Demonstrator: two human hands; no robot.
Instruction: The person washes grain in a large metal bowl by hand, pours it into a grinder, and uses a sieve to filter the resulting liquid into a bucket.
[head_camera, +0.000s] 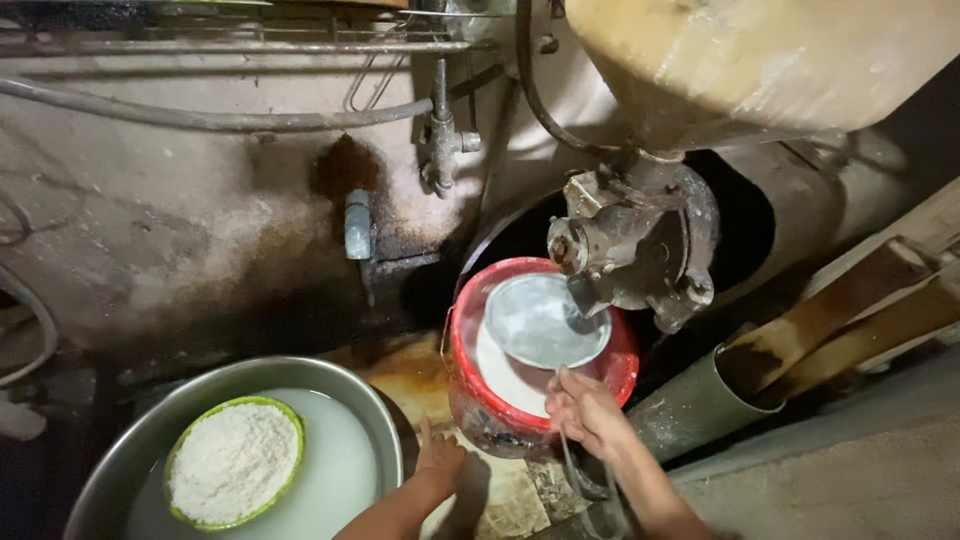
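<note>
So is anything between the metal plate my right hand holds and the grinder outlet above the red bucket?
Nothing visible: the right hand holds the metal plate directly under the grinder outlet, over the red bucket.

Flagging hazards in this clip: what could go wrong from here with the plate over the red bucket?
The metal plate, held by the right hand, sits tilted just under the grinder outlet; it could slip and splash into the white liquid in the red bucket. The left hand rests on a wet, stained ledge and may slide.
</note>
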